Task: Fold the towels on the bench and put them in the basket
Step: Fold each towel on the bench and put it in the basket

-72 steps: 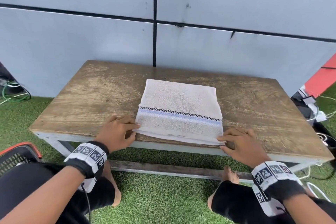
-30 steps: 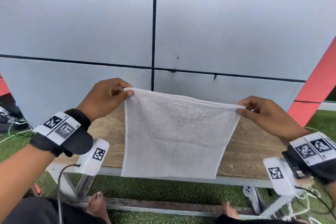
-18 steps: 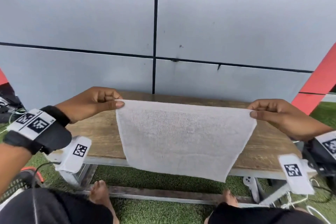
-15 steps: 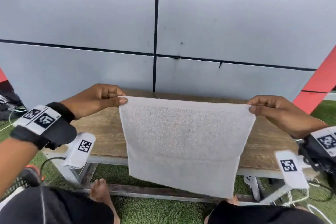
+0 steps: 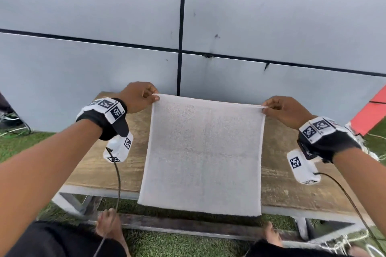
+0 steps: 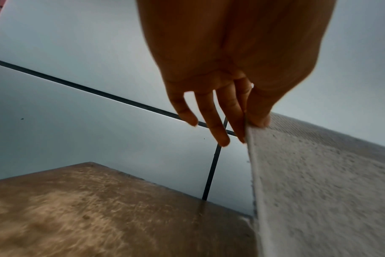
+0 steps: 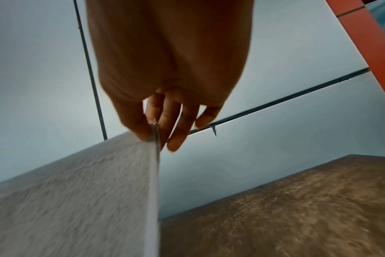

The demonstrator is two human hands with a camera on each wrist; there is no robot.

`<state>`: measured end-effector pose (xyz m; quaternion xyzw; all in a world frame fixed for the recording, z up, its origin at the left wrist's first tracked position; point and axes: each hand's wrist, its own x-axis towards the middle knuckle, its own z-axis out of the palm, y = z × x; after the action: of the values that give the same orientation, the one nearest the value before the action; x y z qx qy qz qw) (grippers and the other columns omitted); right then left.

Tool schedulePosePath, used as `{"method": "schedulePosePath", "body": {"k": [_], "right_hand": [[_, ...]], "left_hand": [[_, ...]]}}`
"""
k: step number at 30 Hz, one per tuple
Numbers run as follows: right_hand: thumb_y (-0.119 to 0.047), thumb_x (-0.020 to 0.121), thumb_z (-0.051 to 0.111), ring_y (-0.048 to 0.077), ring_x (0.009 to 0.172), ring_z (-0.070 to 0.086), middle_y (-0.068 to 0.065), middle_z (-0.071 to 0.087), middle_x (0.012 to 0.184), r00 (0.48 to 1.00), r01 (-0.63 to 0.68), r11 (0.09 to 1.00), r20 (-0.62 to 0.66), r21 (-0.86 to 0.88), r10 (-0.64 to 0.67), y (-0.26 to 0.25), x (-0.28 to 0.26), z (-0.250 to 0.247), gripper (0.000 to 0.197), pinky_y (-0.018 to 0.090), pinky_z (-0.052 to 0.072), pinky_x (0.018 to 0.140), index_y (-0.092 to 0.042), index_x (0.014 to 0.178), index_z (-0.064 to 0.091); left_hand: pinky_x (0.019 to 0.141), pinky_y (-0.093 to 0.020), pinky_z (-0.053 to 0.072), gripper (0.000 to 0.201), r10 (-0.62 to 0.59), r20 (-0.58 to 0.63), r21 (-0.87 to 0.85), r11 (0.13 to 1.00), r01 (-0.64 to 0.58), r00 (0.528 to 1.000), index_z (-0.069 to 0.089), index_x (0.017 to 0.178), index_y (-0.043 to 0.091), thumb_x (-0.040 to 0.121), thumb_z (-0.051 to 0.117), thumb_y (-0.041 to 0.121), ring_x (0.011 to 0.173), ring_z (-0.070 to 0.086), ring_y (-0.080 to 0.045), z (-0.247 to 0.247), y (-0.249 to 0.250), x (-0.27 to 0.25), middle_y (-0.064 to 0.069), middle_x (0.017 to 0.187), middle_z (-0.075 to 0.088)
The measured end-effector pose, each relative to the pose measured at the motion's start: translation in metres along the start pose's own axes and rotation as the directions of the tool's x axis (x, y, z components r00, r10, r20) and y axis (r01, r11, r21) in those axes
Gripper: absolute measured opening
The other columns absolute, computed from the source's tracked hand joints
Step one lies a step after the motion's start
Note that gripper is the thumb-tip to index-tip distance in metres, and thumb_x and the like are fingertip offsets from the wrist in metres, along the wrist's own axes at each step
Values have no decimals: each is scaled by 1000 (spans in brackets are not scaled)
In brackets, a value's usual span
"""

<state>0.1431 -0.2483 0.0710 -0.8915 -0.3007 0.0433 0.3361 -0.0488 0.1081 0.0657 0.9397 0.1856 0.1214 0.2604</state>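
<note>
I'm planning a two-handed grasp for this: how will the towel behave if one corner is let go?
Probably floppy: the towel hangs flat only because the left hand and right hand pinch its top corners taut. Released, that side would likely droop onto the bench. It looks light, since fingertip pinches hold it, and its looped texture should resist slipping.

Towel (image 5: 203,152) above the bench (image 5: 279,183), wall (image 5: 83,27) behind.
</note>
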Motion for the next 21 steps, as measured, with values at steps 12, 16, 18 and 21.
{"method": "schedulePosePath", "body": {"k": [12, 16, 18, 21], "right_hand": [[-9, 80, 69, 9, 78, 62, -6, 67, 85, 982, 187, 963, 11, -193, -188, 38, -11, 47, 14, 7, 36, 65, -21, 86, 67], [-12, 81, 68, -15, 72, 52, -26, 56, 86, 970, 242, 934, 95, -262, -225, 60, -48, 64, 16, 23, 41, 78, -26, 89, 67], [-15, 78, 69, -1, 90, 58, -25, 55, 95, 969, 243, 922, 115, -300, -218, 72, -62, 74, 20, 48, 44, 89, -33, 87, 64], [-23, 80, 68, 18, 111, 57, -18, 57, 108, 969, 221, 913, 180, -342, -167, 86, -75, 84, 18, 55, 36, 100, -38, 88, 62]], "left_hand": [[77, -36, 51, 9, 209, -9, 80, 975, -207, 978, 65, 87, 25, 81, 68, 19, 81, 62, -14, 45, -45, -25, 8, 85, 66], [80, -41, 49, 21, 251, 56, 179, 950, -257, 966, 63, 87, 30, 76, 50, 43, 85, 62, -14, 70, -63, -63, 12, 91, 65], [84, -44, 47, 16, 225, 99, 240, 940, -243, 969, 64, 89, 34, 77, 55, 41, 94, 63, -18, 82, -74, -76, 10, 97, 65], [90, -44, 42, 14, 175, 118, 273, 941, -202, 977, 66, 93, 36, 80, 68, 32, 100, 61, -18, 95, -83, -89, 11, 102, 64]]}}
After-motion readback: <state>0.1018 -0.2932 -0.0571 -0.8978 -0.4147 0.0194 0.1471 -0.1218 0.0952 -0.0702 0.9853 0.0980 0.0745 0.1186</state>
